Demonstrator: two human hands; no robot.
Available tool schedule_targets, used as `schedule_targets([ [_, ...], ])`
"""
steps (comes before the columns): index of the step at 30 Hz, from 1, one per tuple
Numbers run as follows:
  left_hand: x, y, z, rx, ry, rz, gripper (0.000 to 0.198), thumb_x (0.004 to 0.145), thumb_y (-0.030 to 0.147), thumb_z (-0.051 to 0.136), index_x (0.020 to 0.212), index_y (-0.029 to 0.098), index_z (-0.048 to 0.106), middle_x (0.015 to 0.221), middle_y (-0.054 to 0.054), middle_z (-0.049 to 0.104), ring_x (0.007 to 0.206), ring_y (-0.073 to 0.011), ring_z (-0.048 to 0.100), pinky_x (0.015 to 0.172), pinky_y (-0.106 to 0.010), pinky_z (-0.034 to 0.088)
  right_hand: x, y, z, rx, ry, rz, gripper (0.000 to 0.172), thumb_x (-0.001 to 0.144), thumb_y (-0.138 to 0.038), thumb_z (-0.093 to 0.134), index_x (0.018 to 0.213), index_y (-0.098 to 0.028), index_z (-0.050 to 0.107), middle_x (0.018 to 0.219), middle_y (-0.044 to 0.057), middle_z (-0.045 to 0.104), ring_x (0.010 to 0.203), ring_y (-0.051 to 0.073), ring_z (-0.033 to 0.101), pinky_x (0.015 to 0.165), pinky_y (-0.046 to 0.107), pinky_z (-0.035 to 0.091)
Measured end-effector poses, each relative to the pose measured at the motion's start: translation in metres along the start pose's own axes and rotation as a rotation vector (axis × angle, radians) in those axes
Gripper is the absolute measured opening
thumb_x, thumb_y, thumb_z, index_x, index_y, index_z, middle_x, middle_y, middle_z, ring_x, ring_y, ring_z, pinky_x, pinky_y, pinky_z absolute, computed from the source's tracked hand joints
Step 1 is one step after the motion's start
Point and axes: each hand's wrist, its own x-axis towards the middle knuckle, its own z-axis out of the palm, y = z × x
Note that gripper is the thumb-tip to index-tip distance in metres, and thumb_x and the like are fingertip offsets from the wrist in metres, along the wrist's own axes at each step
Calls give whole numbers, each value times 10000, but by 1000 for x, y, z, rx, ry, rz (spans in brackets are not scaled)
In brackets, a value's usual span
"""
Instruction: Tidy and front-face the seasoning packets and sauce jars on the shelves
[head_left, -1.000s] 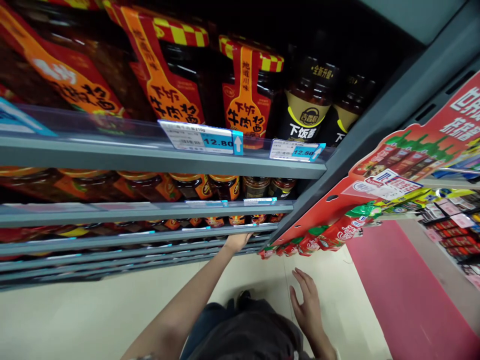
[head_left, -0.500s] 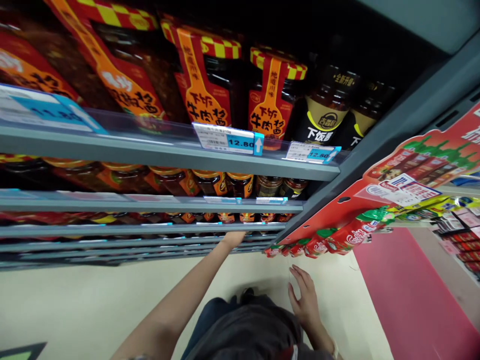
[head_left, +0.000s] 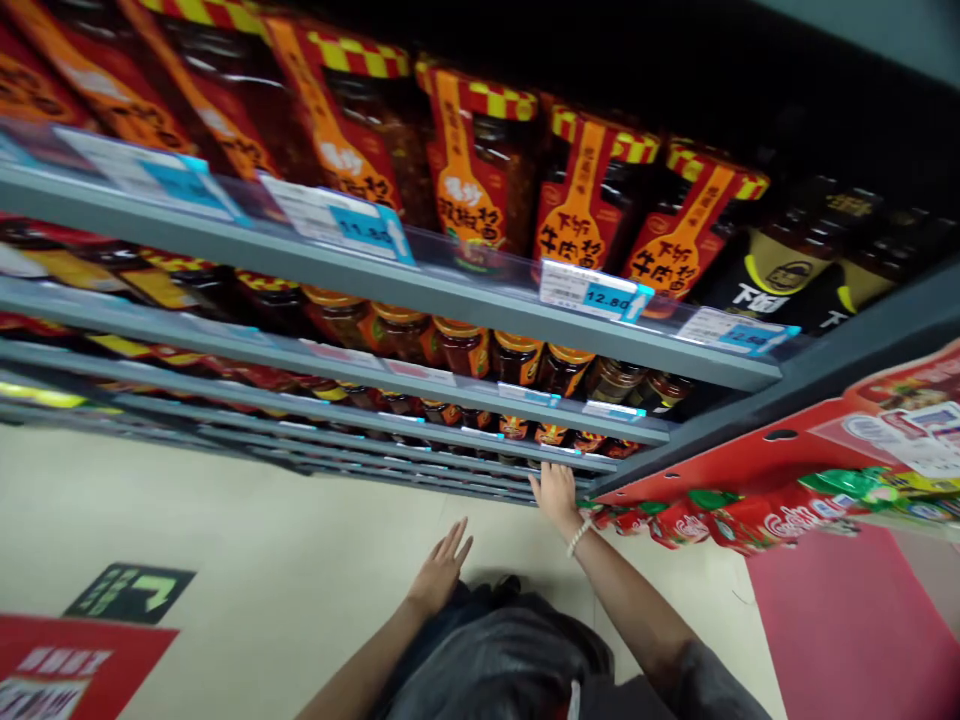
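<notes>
My left hand (head_left: 441,570) hangs in the air over the floor with its fingers stretched out and nothing in them. At the right end of the lower shelves, my right hand (head_left: 556,492) reaches to a grey shelf edge (head_left: 551,449), its thumb held apart from the fingers. A pale beaded bracelet (head_left: 578,537) circles that wrist. Small orange-labelled jars (head_left: 551,434) stand just above the right hand. Whether its fingertips touch the shelf edge is hard to tell.
Sauce jars in red sleeves (head_left: 472,190) line the top shelf behind price tags (head_left: 592,290). Dark-labelled bottles (head_left: 776,265) stand at its right end. Red snack bags (head_left: 780,520) hang on the right from a red panel (head_left: 750,455). A floor sign (head_left: 131,593) lies lower left.
My left hand has drawn back from the lower shelves and now hangs open. My right hand has moved forward to the shelf edge. The view has shifted left, showing more jars and floor.
</notes>
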Motion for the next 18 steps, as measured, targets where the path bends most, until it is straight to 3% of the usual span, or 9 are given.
schedule_targets([
  [4, -46, -26, 38, -17, -105, -215, 593, 854, 45, 380, 1418, 197, 481, 1550, -152, 122, 1446, -251, 131, 1147, -395, 268, 38, -7, 9, -44, -40, 97, 461, 976, -428, 457, 1223, -74, 617, 1161, 222, 626, 1089, 363, 575, 964, 498, 408],
  [9, -69, -54, 50, -125, -139, -320, 601, 853, 52, 431, 1437, 193, 450, 1565, -169, 65, 1451, -284, 64, 1149, -395, 253, 52, 4, 13, -89, -117, 100, 414, 971, -402, 484, 1194, -94, 648, 1196, 197, 626, 1148, 344, 557, 1057, 470, 329],
  [13, -45, -65, 35, -196, -44, -273, 588, 862, 71, 436, 1442, 164, 441, 1571, -190, 36, 1457, -306, 35, 1152, -401, 239, 50, 2, 13, -109, -158, 85, 457, 971, -423, 473, 1213, -70, 633, 1200, 203, 622, 1141, 338, 569, 1012, 419, 390],
  [18, 8, -72, -19, -202, 230, -97, 575, 872, 113, 464, 1445, 150, 433, 1579, -189, 9, 1466, -327, 50, 1136, -430, 270, 62, -21, 15, -84, -182, -32, 504, 970, -490, 445, 1224, -98, 635, 1219, 175, 622, 1163, 289, 565, 1033, 354, 383],
])
